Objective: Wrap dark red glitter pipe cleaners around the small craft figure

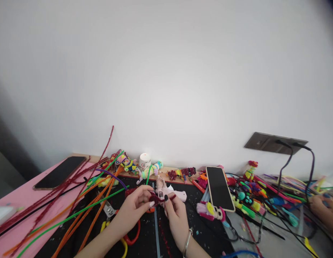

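Note:
My left hand (136,206) pinches a dark red glittery pipe cleaner (156,199) between thumb and fingers. From the other side, my right hand (176,211) grips the same piece, thumb and index finger closed on it. A red strand hangs down below the hands. Just behind them lies a pale pink glue gun (180,194), partly covered by my fingers. Scissors with silver blades (109,209) lie beside my left forearm. A red handle loop (134,234) and a yellow one show there too, partly hidden by the arm.
Long red, orange and green pipe cleaners (72,215) spread across the left side. One phone (60,172) lies at left; another (219,188) leans at right. Several pipe-cleaner figures and a paper cup (145,160) line the wall. Cables hang from a socket (274,142). Another person's hand (324,209) is at far right.

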